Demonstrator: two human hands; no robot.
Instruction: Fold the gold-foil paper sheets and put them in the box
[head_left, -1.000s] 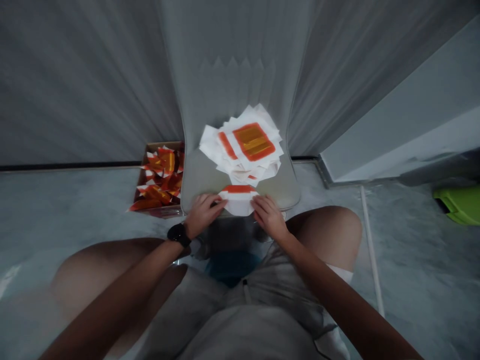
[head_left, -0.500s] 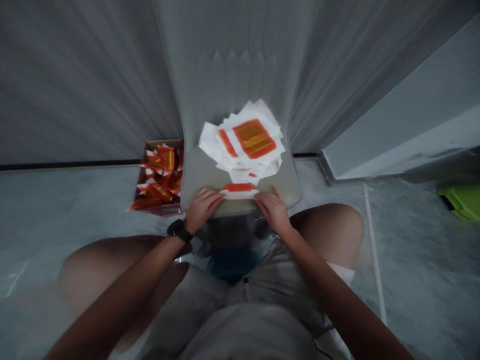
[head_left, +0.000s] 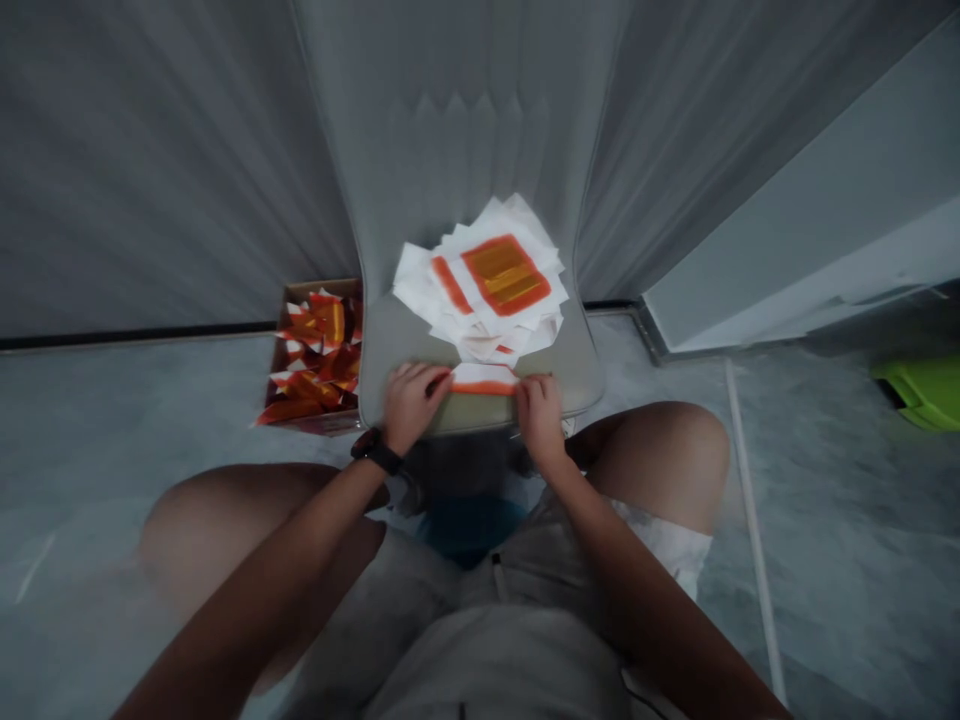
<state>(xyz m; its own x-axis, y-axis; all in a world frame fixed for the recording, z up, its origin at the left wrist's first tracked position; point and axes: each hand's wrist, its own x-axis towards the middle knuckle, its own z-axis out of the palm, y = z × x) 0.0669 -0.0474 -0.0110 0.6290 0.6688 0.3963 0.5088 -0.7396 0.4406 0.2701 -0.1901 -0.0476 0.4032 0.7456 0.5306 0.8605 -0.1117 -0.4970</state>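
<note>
A folded strip of white paper with an orange-red edge (head_left: pixel 484 379) lies at the front of the grey chair seat (head_left: pixel 405 345). My left hand (head_left: pixel 409 405) pinches its left end, a dark watch on that wrist. At the right end, the fingers of my right hand (head_left: pixel 539 412) are closed on the same paper. Just beyond it rests a loose pile of white paper sheets (head_left: pixel 424 285). The topmost sheet bears an orange-red printed square (head_left: pixel 504 275) with a gold middle and a narrow orange-red bar beside it.
Left of the seat, a cardboard box (head_left: pixel 274 365) on the floor holds many folded orange, gold and white papers (head_left: pixel 319 345). The chair's backrest (head_left: pixel 465 130) rises behind the pile. A green object (head_left: pixel 919 395) stands far right. Something blue (head_left: pixel 471 528) is under the chair.
The folded paper has turned over between my hands: its orange-red band was on the far side and is now on the near edge. My fingers have curled more around the ends.
</note>
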